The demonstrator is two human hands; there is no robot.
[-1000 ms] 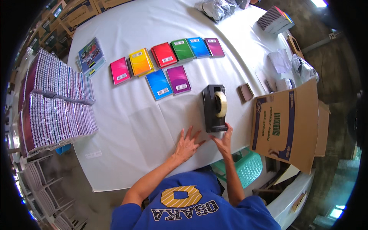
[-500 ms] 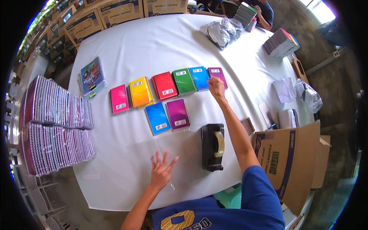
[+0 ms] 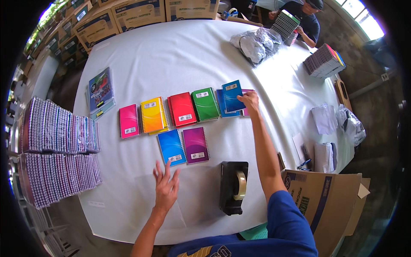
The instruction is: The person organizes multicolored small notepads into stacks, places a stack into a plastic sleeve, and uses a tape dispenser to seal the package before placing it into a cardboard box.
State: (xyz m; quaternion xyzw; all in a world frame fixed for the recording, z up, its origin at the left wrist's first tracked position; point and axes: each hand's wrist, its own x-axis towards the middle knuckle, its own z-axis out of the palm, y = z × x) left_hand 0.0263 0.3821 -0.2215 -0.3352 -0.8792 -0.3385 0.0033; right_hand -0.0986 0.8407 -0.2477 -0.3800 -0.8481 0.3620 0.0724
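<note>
My right hand (image 3: 250, 102) grips the lower right edge of a blue spiral notebook (image 3: 232, 92), raised over the right end of the back row. Beneath it peek another blue notebook (image 3: 221, 104) and a partly covered purple notebook (image 3: 245, 112). Leftward in that row lie green (image 3: 206, 105), red (image 3: 181, 109), yellow (image 3: 153, 115) and pink (image 3: 129, 121) notebooks. In front sit a single blue notebook (image 3: 171, 145) and a purple one (image 3: 196, 144). My left hand (image 3: 165, 188) is open, fingers spread, its fingertips close to the front blue notebook's lower edge.
A black tape dispenser (image 3: 233, 188) stands near my right forearm. Tall notebook stacks (image 3: 60, 150) fill the left side. Cartons (image 3: 139, 15) line the back, and an opened carton (image 3: 323, 201) sits at right. A co-worker (image 3: 306, 21) holds notebooks beyond a plastic bag (image 3: 255, 46).
My right hand has taken hold of a blue notebook and lifted it from the row's right end. My left hand has shifted slightly left, and the view has tilted.
</note>
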